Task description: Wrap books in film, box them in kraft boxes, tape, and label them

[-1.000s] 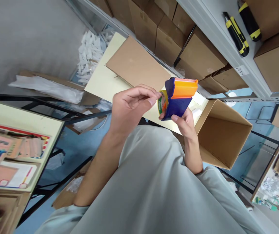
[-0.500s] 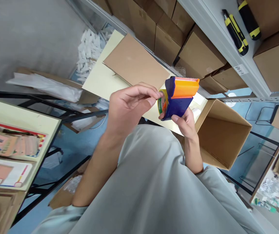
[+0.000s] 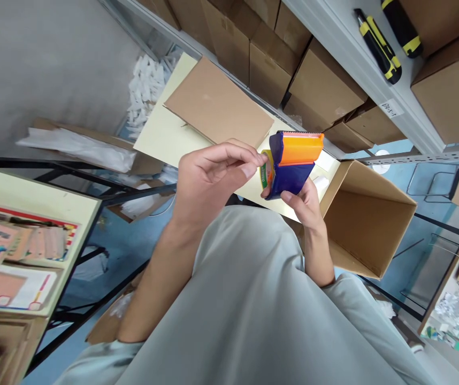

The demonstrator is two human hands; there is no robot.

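Note:
A tape dispenser (image 3: pixel 293 179) with a dark blue body and an orange front piece is gripped from below by my right hand (image 3: pixel 307 206). Its toothed cutting edge faces up. At its left side shows a tape roll (image 3: pixel 265 174) with a green, yellow and white printed core. My left hand (image 3: pixel 217 179) has its fingers bunched in a pinch, the fingertips against the roll's upper left edge. Whether a tape end lies between them is too small to see.
Behind the hands a flat cardboard sheet (image 3: pixel 219 101) lies on a pale table (image 3: pixel 161 131). An open cardboard box (image 3: pixel 368 224) stands at the right. Closed cartons (image 3: pixel 321 80) line the shelf, with a utility knife (image 3: pixel 380 48) on its upper board (image 3: pixel 345 43).
The camera view has shifted slightly, so the shelf and knives sit a little further left. Both hands and the tape dispenser keep nearly the same pose.

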